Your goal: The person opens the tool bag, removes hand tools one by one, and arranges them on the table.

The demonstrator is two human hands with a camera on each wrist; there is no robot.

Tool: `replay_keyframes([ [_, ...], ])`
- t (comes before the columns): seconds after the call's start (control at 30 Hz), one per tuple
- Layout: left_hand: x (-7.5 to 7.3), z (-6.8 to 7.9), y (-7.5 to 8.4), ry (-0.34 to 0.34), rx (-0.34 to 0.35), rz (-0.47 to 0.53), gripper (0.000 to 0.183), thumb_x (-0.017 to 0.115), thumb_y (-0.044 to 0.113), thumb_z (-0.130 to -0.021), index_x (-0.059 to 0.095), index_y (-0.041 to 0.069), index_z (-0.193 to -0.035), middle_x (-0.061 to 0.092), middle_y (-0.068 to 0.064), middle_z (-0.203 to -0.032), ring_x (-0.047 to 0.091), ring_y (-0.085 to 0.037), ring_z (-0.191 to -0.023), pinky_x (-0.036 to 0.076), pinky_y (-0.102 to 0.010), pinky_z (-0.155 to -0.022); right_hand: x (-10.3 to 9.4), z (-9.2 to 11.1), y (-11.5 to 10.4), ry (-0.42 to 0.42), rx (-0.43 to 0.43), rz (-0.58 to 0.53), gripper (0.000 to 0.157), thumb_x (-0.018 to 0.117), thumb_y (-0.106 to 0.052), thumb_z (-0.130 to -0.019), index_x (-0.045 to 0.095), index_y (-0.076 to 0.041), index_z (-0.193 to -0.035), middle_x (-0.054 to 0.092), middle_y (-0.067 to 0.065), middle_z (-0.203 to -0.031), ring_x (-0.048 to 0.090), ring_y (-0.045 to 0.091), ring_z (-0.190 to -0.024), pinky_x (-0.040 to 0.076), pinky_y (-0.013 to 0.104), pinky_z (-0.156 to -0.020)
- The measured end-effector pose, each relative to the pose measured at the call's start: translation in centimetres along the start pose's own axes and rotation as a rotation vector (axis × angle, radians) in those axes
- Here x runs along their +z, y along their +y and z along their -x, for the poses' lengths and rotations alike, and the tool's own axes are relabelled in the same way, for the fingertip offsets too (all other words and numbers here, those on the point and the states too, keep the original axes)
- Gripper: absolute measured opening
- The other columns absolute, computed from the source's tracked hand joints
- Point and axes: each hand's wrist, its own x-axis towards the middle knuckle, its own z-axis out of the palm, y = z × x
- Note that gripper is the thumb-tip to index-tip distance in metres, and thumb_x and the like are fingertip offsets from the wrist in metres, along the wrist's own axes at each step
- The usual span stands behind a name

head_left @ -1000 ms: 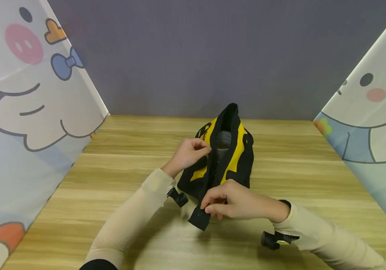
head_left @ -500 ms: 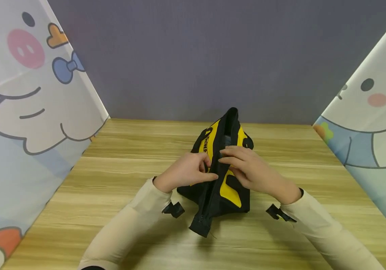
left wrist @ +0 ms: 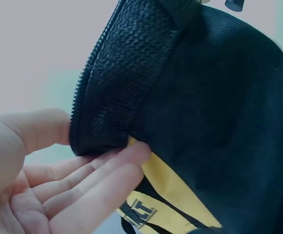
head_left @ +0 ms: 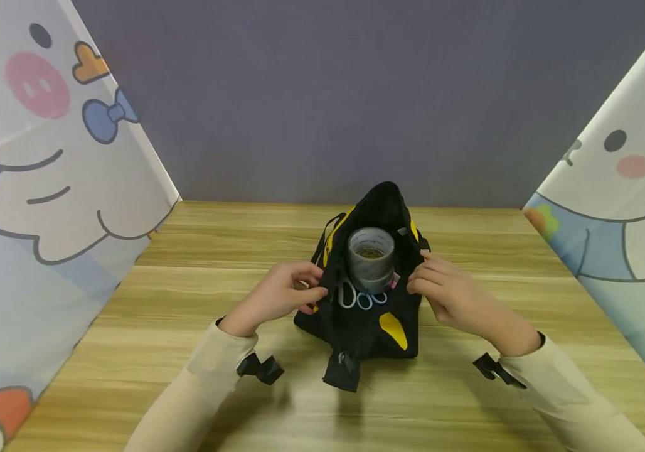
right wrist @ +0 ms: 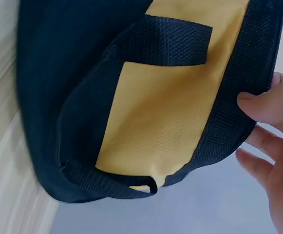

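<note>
A black and yellow zippered tool bag stands on the table with its mouth spread wide. My left hand pinches the left rim; in the left wrist view the thumb lies on the zipper side and the fingers behind it. On the opposite side my right hand grips the other rim, its thumb over the black webbing edge in the right wrist view. Inside sit stacked rolls of tape, a white loop handle and light blue scissors handles. The bag's bottom is hidden.
The wood-grain table runs back to a grey wall. Cartoon-printed panels flank it at the left and right. A zipper end tab juts from the bag's front.
Both hands have moved apart, drawing the bag's rims outward. The narrow slit has become a wide mouth, and the tape and handles inside have come into view. Earlier, the right hand left the zipper end.
</note>
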Motion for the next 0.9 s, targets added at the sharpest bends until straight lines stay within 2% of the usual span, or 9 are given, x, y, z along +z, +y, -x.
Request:
replay_keyframes([
  [0.1, -0.3, 0.3, -0.3, 0.031, -0.024, 0.060, 0.029, 0.065, 0.002, -0.094, 0.058, -0.010, -0.120, 0.067, -0.017, -0.100, 0.070, -0.024, -0.075, 0.062, -0.044, -0.068, -0.4, 0.5, 0.0, -0.003, -0.019, 0.019, 0.041, 0.025, 0.001, -0.098, 0.065, -0.002, -0.093, 0.063, 0.006, -0.092, 0.059, 0.023, -0.087, 0.032, 0.036, -0.116],
  [0.23, -0.7, 0.8, -0.9, 0.040, -0.036, 0.129, 0.032, 0.063, 0.000, -0.095, 0.054, -0.012, -0.122, 0.068, -0.019, -0.101, 0.069, -0.024, -0.078, 0.061, -0.049, -0.071, -0.9, 1.4, 0.1, -0.023, -0.039, 0.049, 0.040, 0.026, 0.005, -0.094, 0.065, 0.000, -0.092, 0.063, 0.007, -0.092, 0.060, 0.025, -0.087, 0.037, 0.033, -0.113],
  [0.37, -0.9, 1.5, -1.5, 0.051, -0.029, 0.173, 0.030, 0.061, -0.004, -0.095, 0.051, -0.015, -0.121, 0.068, -0.016, -0.097, 0.067, -0.020, -0.074, 0.060, -0.055, -0.073, -1.2, 2.6, -0.3, -0.029, -0.034, 0.096, 0.040, 0.027, 0.003, -0.096, 0.066, -0.001, -0.092, 0.064, 0.008, -0.092, 0.060, 0.026, -0.087, 0.038, 0.029, -0.111],
  [0.63, -0.8, 2.5, -1.9, 0.115, -0.028, 0.212, 0.032, 0.062, -0.007, -0.093, 0.052, -0.016, -0.123, 0.068, -0.015, -0.095, 0.068, -0.018, -0.076, 0.061, -0.051, -0.073, -0.7, 4.3, -1.1, 0.091, -0.046, 0.208, 0.039, 0.031, 0.001, -0.098, 0.068, -0.005, -0.088, 0.068, 0.006, -0.090, 0.065, 0.023, -0.083, 0.051, 0.033, -0.099],
  [0.8, -0.5, 3.0, -2.3, 0.148, -0.022, 0.267, 0.030, 0.062, -0.010, -0.092, 0.053, -0.016, -0.120, 0.069, -0.017, -0.093, 0.070, -0.017, -0.074, 0.062, -0.045, -0.070, -0.4, 5.2, -2.2, 0.036, -0.020, 0.246, 0.041, 0.028, 0.003, -0.092, 0.068, -0.006, -0.092, 0.069, 0.006, -0.093, 0.066, 0.024, -0.084, 0.056, 0.039, -0.087],
  [0.9, -0.2, 3.4, -2.7, 0.171, -0.020, 0.285, 0.030, 0.062, -0.010, -0.092, 0.052, -0.018, -0.119, 0.070, -0.018, -0.094, 0.070, -0.016, -0.074, 0.062, -0.044, -0.070, -0.2, 5.6, -2.9, -0.005, -0.015, 0.255, 0.042, 0.026, 0.003, -0.093, 0.068, -0.005, -0.095, 0.069, 0.006, -0.094, 0.066, 0.024, -0.085, 0.058, 0.041, -0.079],
])
